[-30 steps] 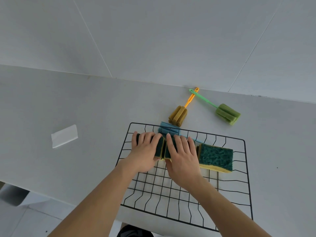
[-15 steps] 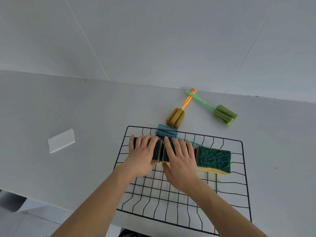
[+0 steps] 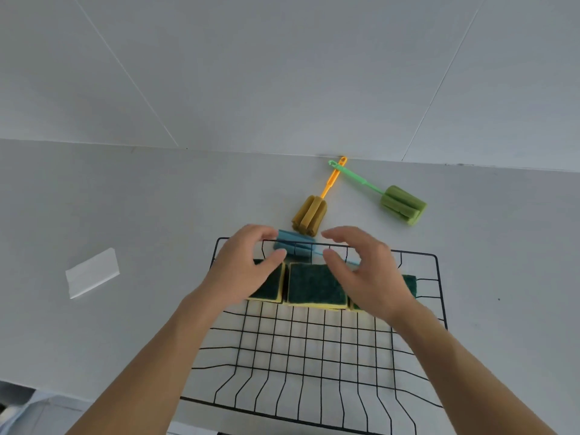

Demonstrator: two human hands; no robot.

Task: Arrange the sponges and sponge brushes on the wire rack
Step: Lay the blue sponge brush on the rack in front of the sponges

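While three sponges (image 3: 317,285) line the wire rack (image 3: 314,356), two sponge brushes (image 3: 309,215) wait on the worktop (image 3: 125,199), both hands' fingers (image 3: 337,238) spread, empty

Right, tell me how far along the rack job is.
Done: three green-topped sponges sit in a row across the far part of the wire rack, with the blue sponge brush behind them at the rack's far edge.

In hand: nothing. The left hand and right hand hover open above the row.

Left: the yellow sponge brush and green sponge brush lie on the counter beyond the rack.
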